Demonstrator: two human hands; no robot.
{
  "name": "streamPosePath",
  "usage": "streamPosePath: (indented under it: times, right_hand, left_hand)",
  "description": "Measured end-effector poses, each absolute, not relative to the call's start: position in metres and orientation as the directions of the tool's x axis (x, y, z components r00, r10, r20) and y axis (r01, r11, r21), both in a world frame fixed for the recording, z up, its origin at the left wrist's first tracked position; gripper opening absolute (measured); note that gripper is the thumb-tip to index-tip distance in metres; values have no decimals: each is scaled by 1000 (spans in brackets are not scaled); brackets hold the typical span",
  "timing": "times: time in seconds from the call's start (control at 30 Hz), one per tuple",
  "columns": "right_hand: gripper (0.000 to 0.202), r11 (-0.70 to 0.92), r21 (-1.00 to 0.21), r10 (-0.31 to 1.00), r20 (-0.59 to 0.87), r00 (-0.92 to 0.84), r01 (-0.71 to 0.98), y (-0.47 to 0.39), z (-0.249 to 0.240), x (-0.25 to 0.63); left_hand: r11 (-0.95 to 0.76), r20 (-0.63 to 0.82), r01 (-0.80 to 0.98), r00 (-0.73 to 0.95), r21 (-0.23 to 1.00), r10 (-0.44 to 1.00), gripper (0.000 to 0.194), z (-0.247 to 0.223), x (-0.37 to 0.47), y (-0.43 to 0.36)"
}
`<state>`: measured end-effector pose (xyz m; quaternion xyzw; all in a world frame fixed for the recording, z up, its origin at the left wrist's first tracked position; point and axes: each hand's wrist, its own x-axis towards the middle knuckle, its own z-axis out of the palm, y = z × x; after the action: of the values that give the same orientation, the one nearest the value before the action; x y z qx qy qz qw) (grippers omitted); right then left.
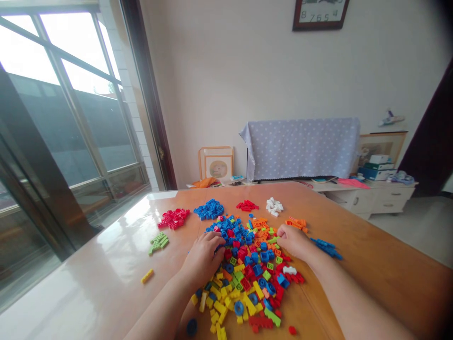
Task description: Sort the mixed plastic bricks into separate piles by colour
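Note:
A large mixed pile of toy building bricks point(249, 271) lies in front of me, with blue, red, orange, green and yellow pieces. My left hand point(205, 255) rests on the pile's left side by the blue bricks point(235, 231), fingers curled down and thumb drawn in; what they grip, if anything, is hidden. On the right edge, beside orange bricks point(262, 233) and a few lime green ones, my right hand point(292, 240) is closed with its fingertips bent inward. Whatever may be between those fingers cannot be made out.
Sorted heaps ring the pile: pinkish-red point(173, 218), blue point(209, 209), red point(247, 205), white point(274, 206), orange point(297, 224), blue strips point(327, 247) and lime green point(159, 242). One yellow brick point(147, 276) lies left on the wooden table point(116, 264). A cloth-covered object point(302, 148) stands beyond.

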<state>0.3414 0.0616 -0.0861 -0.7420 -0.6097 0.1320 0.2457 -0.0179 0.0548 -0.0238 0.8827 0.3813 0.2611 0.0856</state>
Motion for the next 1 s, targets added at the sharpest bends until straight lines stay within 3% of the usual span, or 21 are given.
streamPosePath:
  times: [0.3, 0.6, 1.0]
  right_hand:
    - [22, -154, -532, 977, 46, 210, 832, 60, -91, 353]
    - [10, -167, -519, 974, 48, 223, 839, 59, -85, 347]
    - [13, -186, -496, 969, 48, 241, 848, 48, -68, 360]
  left_hand:
    - [-710, 415, 627, 581, 322, 701, 24, -23, -15, 51]
    - [-721, 434, 610, 580, 330, 690, 24, -19, -14, 49]
    - [-726, 423, 601, 593, 334, 685, 22, -17, -11, 45]
